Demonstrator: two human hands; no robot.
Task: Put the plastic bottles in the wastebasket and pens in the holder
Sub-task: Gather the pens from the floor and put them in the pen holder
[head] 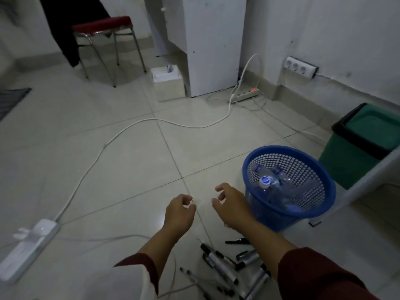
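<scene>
A blue mesh wastebasket [324, 185] stands on the tiled floor at the right, with several clear plastic bottles [270, 182] lying inside it. Several pens and markers [225, 263] are scattered on the floor near the bottom edge, between my forearms. My left hand [178, 213] hovers above the floor with its fingers loosely curled and nothing in it. My right hand [231, 204] hangs just left of the wastebasket, fingers apart and empty. No pen holder is in view.
A green bin with a black rim [363, 135] stands at the far right. White cables [138, 124] run across the floor between a power strip at the left [32, 241] and another by the wall [244, 95]. A red stool [104, 27], a tissue box [167, 83] and a white cabinet [212, 44] stand behind.
</scene>
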